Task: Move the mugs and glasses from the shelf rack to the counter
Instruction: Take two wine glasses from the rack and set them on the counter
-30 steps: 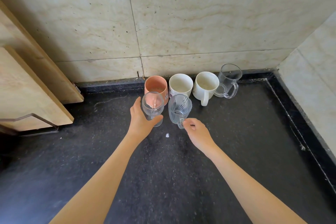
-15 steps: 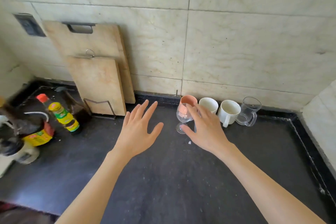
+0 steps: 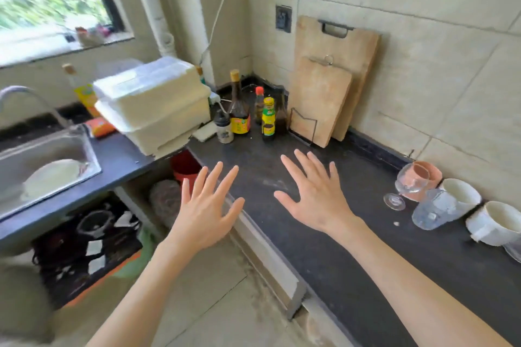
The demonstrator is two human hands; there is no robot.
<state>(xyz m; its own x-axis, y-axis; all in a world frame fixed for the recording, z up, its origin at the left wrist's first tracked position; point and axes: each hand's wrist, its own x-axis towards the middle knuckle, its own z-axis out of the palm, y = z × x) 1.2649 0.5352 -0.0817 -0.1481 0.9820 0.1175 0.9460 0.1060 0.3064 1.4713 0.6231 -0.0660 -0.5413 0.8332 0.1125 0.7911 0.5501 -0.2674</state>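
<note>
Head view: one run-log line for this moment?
left hand: open, empty | right hand: open, empty | wine glass, mugs: on counter

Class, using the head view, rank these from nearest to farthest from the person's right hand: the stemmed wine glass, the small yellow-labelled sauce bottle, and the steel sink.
From the right hand:
1. Stemmed wine glass, on the dark counter to its right.
2. Small yellow-labelled sauce bottle, behind it, near the cutting boards.
3. Steel sink, far left, beyond the left hand.

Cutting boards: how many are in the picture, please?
2. The large cutting board leans on the tiled wall. The small cutting board leans in front of it, held by a wire stand. Nothing suggests another hidden behind.
</note>
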